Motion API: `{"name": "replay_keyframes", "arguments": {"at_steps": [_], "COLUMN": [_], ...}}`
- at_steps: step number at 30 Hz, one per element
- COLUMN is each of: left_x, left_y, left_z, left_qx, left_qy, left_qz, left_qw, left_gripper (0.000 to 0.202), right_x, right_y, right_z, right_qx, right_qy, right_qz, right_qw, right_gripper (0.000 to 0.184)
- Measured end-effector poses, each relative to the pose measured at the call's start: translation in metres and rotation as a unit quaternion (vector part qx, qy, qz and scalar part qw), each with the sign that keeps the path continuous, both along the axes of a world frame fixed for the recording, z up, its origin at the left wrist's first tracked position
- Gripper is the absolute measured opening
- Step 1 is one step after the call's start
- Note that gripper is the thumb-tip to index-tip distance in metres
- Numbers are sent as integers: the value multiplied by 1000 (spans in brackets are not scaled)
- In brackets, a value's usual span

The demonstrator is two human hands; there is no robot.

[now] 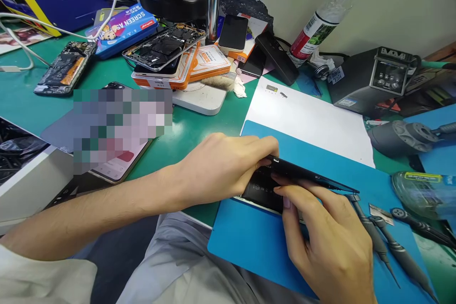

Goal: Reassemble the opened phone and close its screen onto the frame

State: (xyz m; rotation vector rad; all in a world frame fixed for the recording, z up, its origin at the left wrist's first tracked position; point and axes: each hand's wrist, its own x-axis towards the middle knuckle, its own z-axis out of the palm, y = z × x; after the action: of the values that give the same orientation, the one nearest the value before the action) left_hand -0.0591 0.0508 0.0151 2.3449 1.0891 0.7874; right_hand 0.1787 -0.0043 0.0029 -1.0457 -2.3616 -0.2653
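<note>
An opened phone lies over the blue mat (242,242), its raised dark panel (309,172) tilted up from the body. Inside the phone body (261,194) a black part, which looks like a battery, shows small print. My left hand (221,166) is closed on the phone's left end, with its fingertips curled round the raised panel. My right hand (331,232) is at the other side of the phone, thumb and forefinger bent onto the body and other fingers near the raised panel. Part of the phone's inside is hidden behind my fingers.
Several screwdrivers (402,251) lie at the mat's right edge. A white sheet (306,118) with small parts is behind the mat. A lit phone (117,161), partly blurred, lies left. Opened phones (166,47) sit on orange boxes. A bottle (317,33) leans at the back.
</note>
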Motion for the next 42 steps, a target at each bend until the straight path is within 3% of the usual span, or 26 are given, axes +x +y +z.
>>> {"name": "replay_keyframes", "arguments": {"at_steps": [27, 42], "left_x": [2, 0], "left_y": [-1, -1], "left_z": [-1, -3], "left_qx": [37, 28], "left_qy": [2, -9], "left_qz": [11, 4], "left_qw": [999, 1000], "left_gripper": [15, 14], "right_x": [-10, -4], "right_y": [7, -2], "right_z": [2, 4], "right_qx": [33, -10], "right_qy": [-80, -22], "right_qz": [34, 8], "right_qw": [996, 1000], "right_gripper": [25, 28]}}
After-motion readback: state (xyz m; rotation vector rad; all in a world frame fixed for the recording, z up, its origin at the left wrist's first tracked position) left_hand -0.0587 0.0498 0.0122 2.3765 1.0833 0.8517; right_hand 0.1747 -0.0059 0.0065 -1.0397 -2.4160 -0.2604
